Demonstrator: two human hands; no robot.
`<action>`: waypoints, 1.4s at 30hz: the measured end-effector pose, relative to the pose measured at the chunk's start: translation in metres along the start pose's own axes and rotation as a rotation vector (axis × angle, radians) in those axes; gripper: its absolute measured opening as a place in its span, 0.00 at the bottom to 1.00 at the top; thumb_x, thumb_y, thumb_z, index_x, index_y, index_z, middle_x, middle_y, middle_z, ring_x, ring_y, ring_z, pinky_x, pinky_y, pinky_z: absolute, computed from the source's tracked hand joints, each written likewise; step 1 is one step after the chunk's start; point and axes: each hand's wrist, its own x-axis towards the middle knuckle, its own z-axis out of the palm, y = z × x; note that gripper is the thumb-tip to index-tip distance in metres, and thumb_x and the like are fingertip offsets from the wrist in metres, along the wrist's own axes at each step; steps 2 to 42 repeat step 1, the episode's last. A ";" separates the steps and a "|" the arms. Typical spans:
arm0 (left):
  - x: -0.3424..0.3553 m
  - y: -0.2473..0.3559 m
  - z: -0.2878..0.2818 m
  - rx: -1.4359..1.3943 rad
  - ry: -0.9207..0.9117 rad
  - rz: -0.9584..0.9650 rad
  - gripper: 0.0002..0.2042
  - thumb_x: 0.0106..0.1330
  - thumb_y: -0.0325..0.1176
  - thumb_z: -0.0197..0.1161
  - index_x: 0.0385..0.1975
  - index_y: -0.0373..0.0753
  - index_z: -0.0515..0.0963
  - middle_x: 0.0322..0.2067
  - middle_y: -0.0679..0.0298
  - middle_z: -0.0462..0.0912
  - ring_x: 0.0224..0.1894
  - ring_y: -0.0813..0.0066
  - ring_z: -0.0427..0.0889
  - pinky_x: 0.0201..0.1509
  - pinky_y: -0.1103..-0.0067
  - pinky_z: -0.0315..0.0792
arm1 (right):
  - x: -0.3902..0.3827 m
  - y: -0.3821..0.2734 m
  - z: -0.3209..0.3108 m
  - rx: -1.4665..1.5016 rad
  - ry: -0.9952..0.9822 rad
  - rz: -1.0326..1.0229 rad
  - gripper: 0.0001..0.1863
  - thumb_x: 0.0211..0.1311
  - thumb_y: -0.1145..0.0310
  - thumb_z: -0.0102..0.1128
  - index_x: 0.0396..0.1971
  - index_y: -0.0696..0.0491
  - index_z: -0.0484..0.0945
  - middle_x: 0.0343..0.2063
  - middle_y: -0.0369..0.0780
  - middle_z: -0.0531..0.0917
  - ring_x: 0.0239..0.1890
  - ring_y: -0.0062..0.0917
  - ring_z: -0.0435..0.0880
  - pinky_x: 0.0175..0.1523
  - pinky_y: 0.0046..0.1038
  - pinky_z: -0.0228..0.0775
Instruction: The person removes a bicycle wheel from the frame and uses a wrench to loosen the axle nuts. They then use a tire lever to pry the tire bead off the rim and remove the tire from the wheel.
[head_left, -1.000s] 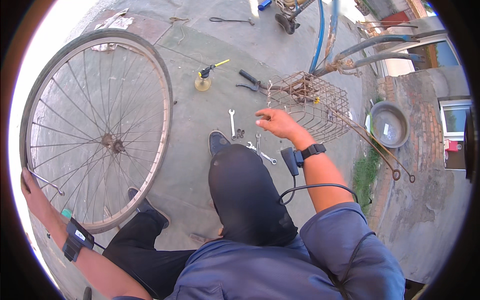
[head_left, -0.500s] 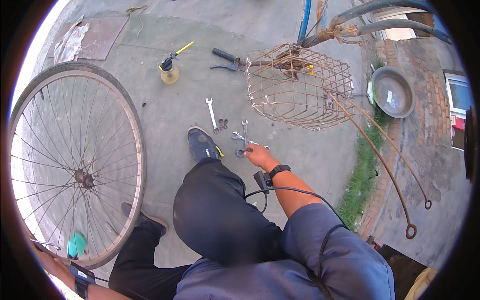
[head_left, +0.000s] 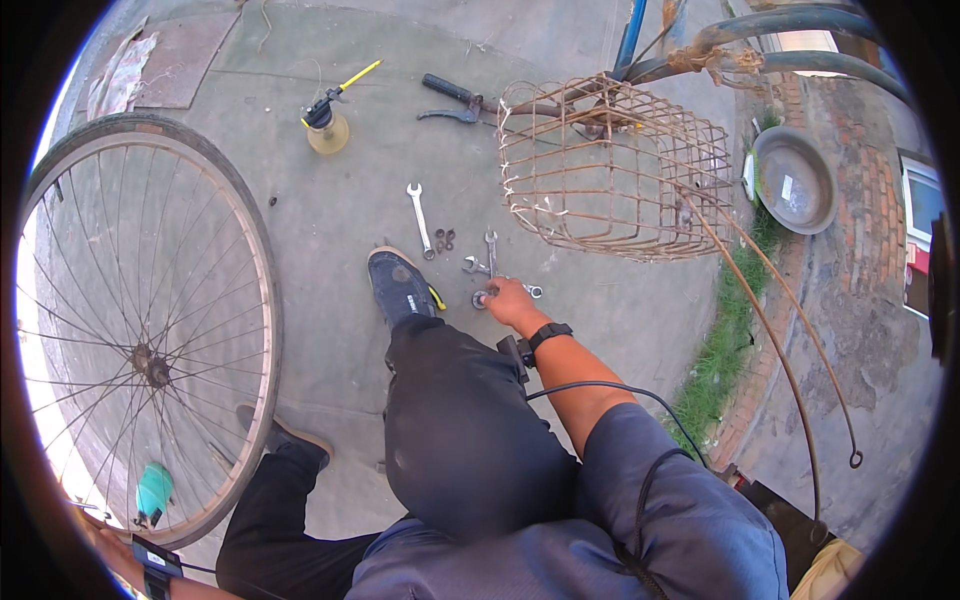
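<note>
My right hand (head_left: 512, 302) reaches down to the concrete just past my right shoe (head_left: 400, 285) and closes on a small spanner (head_left: 481, 298); its ends stick out on both sides of my fingers. Two more spanners (head_left: 490, 245) lie just beyond it, and a longer spanner (head_left: 420, 215) lies to their left beside small nuts (head_left: 444, 240). My left hand (head_left: 105, 535) is at the picture's lower left edge, mostly hidden, holding the lower rim of an upright bicycle wheel (head_left: 268, 300).
A rusty wire basket (head_left: 620, 170) stands just beyond my right hand, with pliers (head_left: 455, 100) and a small oil can (head_left: 327, 125) farther left. A metal bowl (head_left: 795, 180) sits on the brick edging at the right. A blue bicycle tube (head_left: 630, 35) rises at the top.
My right hand has dropped from above the tools to the ground and closed on the small spanner. My view has moved closer and lower, and the wheel has shifted left.
</note>
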 end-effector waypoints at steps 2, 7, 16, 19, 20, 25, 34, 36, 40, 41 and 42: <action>0.001 0.002 0.003 0.000 -0.005 0.002 0.24 0.85 0.40 0.44 0.76 0.40 0.63 0.74 0.46 0.66 0.75 0.53 0.68 0.79 0.69 0.59 | 0.003 0.006 0.000 0.003 -0.004 0.046 0.23 0.63 0.56 0.71 0.55 0.50 0.84 0.57 0.54 0.79 0.59 0.50 0.81 0.64 0.42 0.75; 0.001 0.002 0.003 0.000 -0.005 0.002 0.24 0.85 0.40 0.44 0.76 0.40 0.63 0.74 0.46 0.66 0.75 0.53 0.68 0.79 0.69 0.59 | 0.003 0.006 0.000 0.003 -0.004 0.046 0.23 0.63 0.56 0.71 0.55 0.50 0.84 0.57 0.54 0.79 0.59 0.50 0.81 0.64 0.42 0.75; 0.001 0.002 0.003 0.000 -0.005 0.002 0.24 0.85 0.40 0.44 0.76 0.40 0.63 0.74 0.46 0.66 0.75 0.53 0.68 0.79 0.69 0.59 | 0.003 0.006 0.000 0.003 -0.004 0.046 0.23 0.63 0.56 0.71 0.55 0.50 0.84 0.57 0.54 0.79 0.59 0.50 0.81 0.64 0.42 0.75; 0.001 0.002 0.003 0.000 -0.005 0.002 0.24 0.85 0.40 0.44 0.76 0.40 0.63 0.74 0.46 0.66 0.75 0.53 0.68 0.79 0.69 0.59 | 0.003 0.006 0.000 0.003 -0.004 0.046 0.23 0.63 0.56 0.71 0.55 0.50 0.84 0.57 0.54 0.79 0.59 0.50 0.81 0.64 0.42 0.75; 0.001 0.002 0.003 0.000 -0.005 0.002 0.24 0.85 0.40 0.44 0.76 0.40 0.63 0.74 0.46 0.66 0.75 0.53 0.68 0.79 0.69 0.59 | 0.003 0.006 0.000 0.003 -0.004 0.046 0.23 0.63 0.56 0.71 0.55 0.50 0.84 0.57 0.54 0.79 0.59 0.50 0.81 0.64 0.42 0.75; 0.001 0.002 0.003 0.000 -0.005 0.002 0.24 0.85 0.40 0.44 0.76 0.40 0.63 0.74 0.46 0.66 0.75 0.53 0.68 0.79 0.69 0.59 | 0.003 0.006 0.000 0.003 -0.004 0.046 0.23 0.63 0.56 0.71 0.55 0.50 0.84 0.57 0.54 0.79 0.59 0.50 0.81 0.64 0.42 0.75; 0.001 0.002 0.003 0.000 -0.005 0.002 0.24 0.85 0.40 0.44 0.76 0.40 0.63 0.74 0.46 0.66 0.75 0.53 0.68 0.79 0.69 0.59 | 0.003 0.006 0.000 0.003 -0.004 0.046 0.23 0.63 0.56 0.71 0.55 0.50 0.84 0.57 0.54 0.79 0.59 0.50 0.81 0.64 0.42 0.75; 0.001 0.002 0.003 0.000 -0.005 0.002 0.24 0.85 0.40 0.44 0.76 0.40 0.63 0.74 0.46 0.66 0.75 0.53 0.68 0.79 0.69 0.59 | 0.003 0.006 0.000 0.003 -0.004 0.046 0.23 0.63 0.56 0.71 0.55 0.50 0.84 0.57 0.54 0.79 0.59 0.50 0.81 0.64 0.42 0.75; 0.001 0.002 0.003 0.000 -0.005 0.002 0.24 0.85 0.40 0.44 0.76 0.40 0.63 0.74 0.46 0.66 0.75 0.53 0.68 0.79 0.69 0.59 | 0.003 0.006 0.000 0.003 -0.004 0.046 0.23 0.63 0.56 0.71 0.55 0.50 0.84 0.57 0.54 0.79 0.59 0.50 0.81 0.64 0.42 0.75; 0.001 0.002 0.003 0.000 -0.005 0.002 0.24 0.85 0.40 0.44 0.76 0.40 0.63 0.74 0.46 0.66 0.75 0.53 0.68 0.79 0.69 0.59 | 0.003 0.006 0.000 0.003 -0.004 0.046 0.23 0.63 0.56 0.71 0.55 0.50 0.84 0.57 0.54 0.79 0.59 0.50 0.81 0.64 0.42 0.75; 0.001 0.002 0.003 0.000 -0.005 0.002 0.24 0.85 0.40 0.44 0.76 0.40 0.63 0.74 0.46 0.66 0.75 0.53 0.68 0.79 0.69 0.59 | 0.003 0.006 0.000 0.003 -0.004 0.046 0.23 0.63 0.56 0.71 0.55 0.50 0.84 0.57 0.54 0.79 0.59 0.50 0.81 0.64 0.42 0.75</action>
